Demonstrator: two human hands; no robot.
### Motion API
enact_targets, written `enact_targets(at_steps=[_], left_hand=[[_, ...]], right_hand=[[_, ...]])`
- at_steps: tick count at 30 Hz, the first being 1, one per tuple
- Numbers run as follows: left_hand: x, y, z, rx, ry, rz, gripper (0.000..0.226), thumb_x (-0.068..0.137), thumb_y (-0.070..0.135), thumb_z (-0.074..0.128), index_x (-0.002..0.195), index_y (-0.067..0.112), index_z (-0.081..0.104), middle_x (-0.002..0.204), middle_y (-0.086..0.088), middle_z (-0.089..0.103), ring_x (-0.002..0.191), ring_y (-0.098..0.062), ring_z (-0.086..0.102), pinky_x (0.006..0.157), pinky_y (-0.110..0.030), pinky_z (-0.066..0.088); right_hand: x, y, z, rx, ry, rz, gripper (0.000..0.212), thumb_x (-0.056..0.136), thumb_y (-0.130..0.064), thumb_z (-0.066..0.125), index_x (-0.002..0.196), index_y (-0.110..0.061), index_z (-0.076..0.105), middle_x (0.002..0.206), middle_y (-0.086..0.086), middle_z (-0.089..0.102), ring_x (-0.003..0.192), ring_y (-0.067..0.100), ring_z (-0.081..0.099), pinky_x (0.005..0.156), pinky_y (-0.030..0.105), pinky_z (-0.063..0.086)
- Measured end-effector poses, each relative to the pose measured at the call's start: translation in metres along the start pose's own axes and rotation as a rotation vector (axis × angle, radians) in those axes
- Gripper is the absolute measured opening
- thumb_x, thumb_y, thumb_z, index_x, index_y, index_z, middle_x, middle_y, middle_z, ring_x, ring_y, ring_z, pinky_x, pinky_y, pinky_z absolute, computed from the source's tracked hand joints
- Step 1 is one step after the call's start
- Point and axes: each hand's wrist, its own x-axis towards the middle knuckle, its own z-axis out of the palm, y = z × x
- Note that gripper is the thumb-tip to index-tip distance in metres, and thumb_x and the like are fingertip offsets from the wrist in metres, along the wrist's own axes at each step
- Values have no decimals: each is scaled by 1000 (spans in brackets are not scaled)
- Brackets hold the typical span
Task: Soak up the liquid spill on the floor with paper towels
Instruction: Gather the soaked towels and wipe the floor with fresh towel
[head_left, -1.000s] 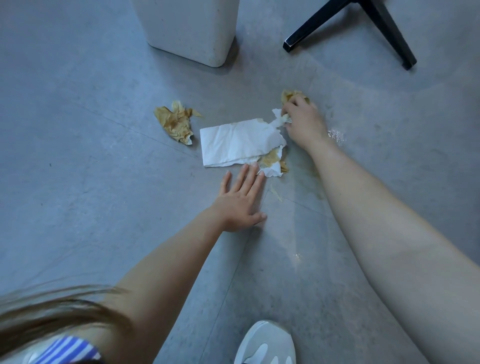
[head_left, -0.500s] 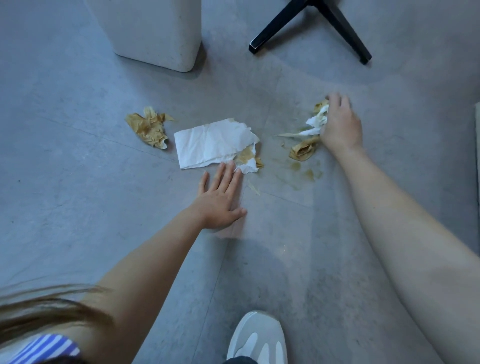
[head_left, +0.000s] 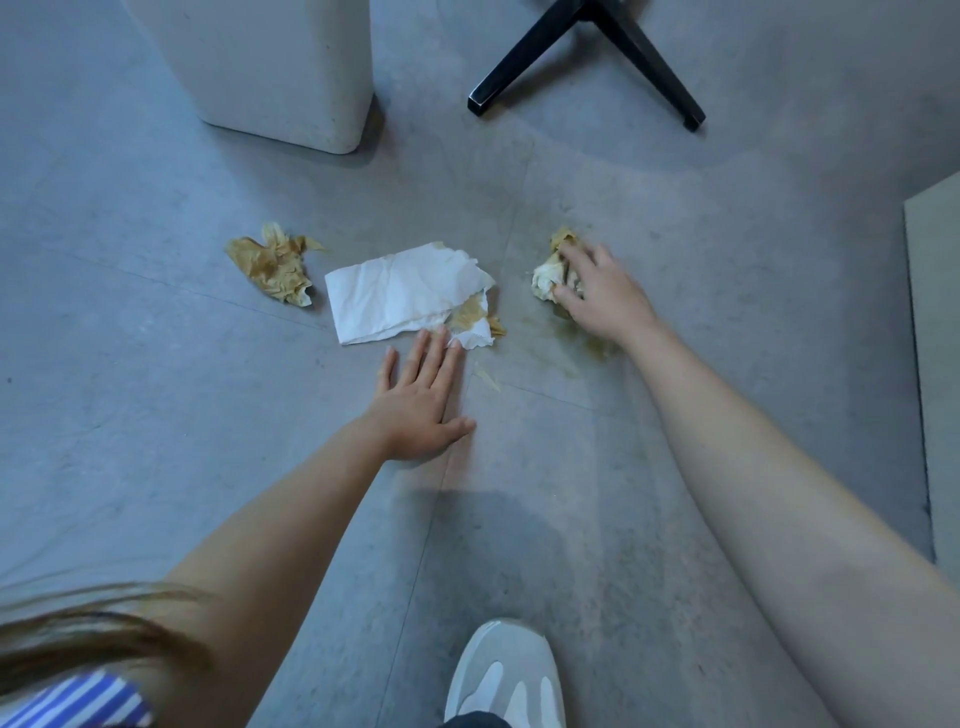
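A grey floor (head_left: 156, 415) is seen from above. Just right of the middle of the frame, a wad of paper towel (head_left: 544, 276), part white and part stained yellow-brown, is gripped by the right hand (head_left: 602, 299), whose fingers are curled over it against the floor. Directly below and beside that hand, faint brownish smears of the spill (head_left: 584, 349) are seen on the floor.

The left hand (head_left: 421, 408) is laid flat on the floor at the centre of the frame, fingers straight and slightly spread, nothing held; its fingertips touch the lower edge of a white paper towel (head_left: 400, 291). This towel is spread flat left of the wad and apart from it, and its torn lower right corner is stained brown. A fully soaked paper towel (head_left: 272, 267), brown and crumpled, is left just beside it on the left. A small pale scrap (head_left: 487, 376) lies just right of the left hand's fingers.

In the upper left a white bin (head_left: 270, 67) is stood on the floor, and black chair legs (head_left: 587, 52) are seen at the upper centre. A pale shoe (head_left: 506, 675) is seen at the bottom edge, with hair (head_left: 78, 639) and a striped sleeve (head_left: 72, 701) in the lower left corner.
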Motion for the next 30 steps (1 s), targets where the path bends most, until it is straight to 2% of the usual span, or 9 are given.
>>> enact_targets(at_steps=[2, 3, 8, 15, 20, 24, 25, 27, 30], left_hand=[[-1, 0, 1, 1, -3, -3, 90, 93, 61, 31, 146, 17, -27, 151, -1, -37, 138, -17, -36, 114, -48, -17], [-1, 0, 1, 0, -4, -2, 90, 93, 61, 31, 146, 17, -27, 151, -1, -37, 138, -17, -36, 114, -48, -17], [-2, -1, 1, -12, -9, -1, 90, 93, 61, 31, 146, 18, -28, 151, -1, -38, 137, -17, -37, 113, -47, -18], [-4, 0, 0, -13, -20, 2, 90, 94, 61, 31, 145, 18, -29, 150, -1, -39, 136, -16, -38, 115, -48, -17], [-4, 1, 1, -4, -22, 0, 90, 93, 61, 31, 146, 17, -28, 150, -1, -39, 137, -16, -37, 114, -48, -17], [-4, 0, 3, -3, -20, 4, 91, 93, 62, 30, 146, 18, -29, 142, 4, -44, 136, -15, -38, 114, -48, -17], [-4, 0, 2, -2, -19, 5, 91, 93, 62, 30, 146, 18, -29, 140, 4, -44, 135, -14, -38, 114, -48, -17], [-4, 0, 2, -3, -18, 5, 90, 93, 62, 30, 145, 18, -29, 140, 4, -45, 135, -14, -38, 113, -47, -18], [-4, 0, 3, -2, -19, 7, 91, 93, 62, 31, 145, 18, -29, 140, 4, -45, 135, -14, -38, 113, -47, -18]], right_hand=[[-1, -2, 9, -14, -105, -5, 67, 93, -29, 52, 152, -21, 21, 154, 7, 28, 138, 28, 33, 106, 40, 35], [-3, -3, 13, -26, -84, -9, 66, 93, -28, 53, 151, -20, 22, 151, 7, 32, 135, 29, 36, 103, 40, 38], [-14, -10, 25, -131, 92, -60, 51, 87, -10, 54, 138, -14, 44, 126, 13, 51, 118, 34, 46, 86, 38, 44], [-15, 8, -4, -139, 158, 57, 48, 80, -4, 53, 128, -12, 55, 122, 19, 56, 109, 39, 54, 89, 37, 44], [-16, 18, -33, -238, 279, 113, 43, 81, -2, 53, 123, -8, 54, 121, 20, 51, 113, 39, 49, 86, 39, 45], [-23, 9, -23, -190, -60, -86, 58, 77, -8, 59, 135, -16, 51, 133, 14, 48, 119, 37, 46, 98, 38, 42], [-26, 8, -18, -168, -84, -102, 60, 78, -10, 59, 137, -18, 50, 136, 12, 47, 120, 37, 45, 100, 38, 41], [-31, 8, -12, -83, 56, -48, 56, 83, -13, 56, 138, -18, 49, 135, 11, 48, 122, 35, 44, 100, 38, 40], [-33, 11, -9, 57, 255, 204, 49, 89, -16, 52, 137, -12, 46, 134, 15, 47, 124, 34, 44, 98, 36, 39]])
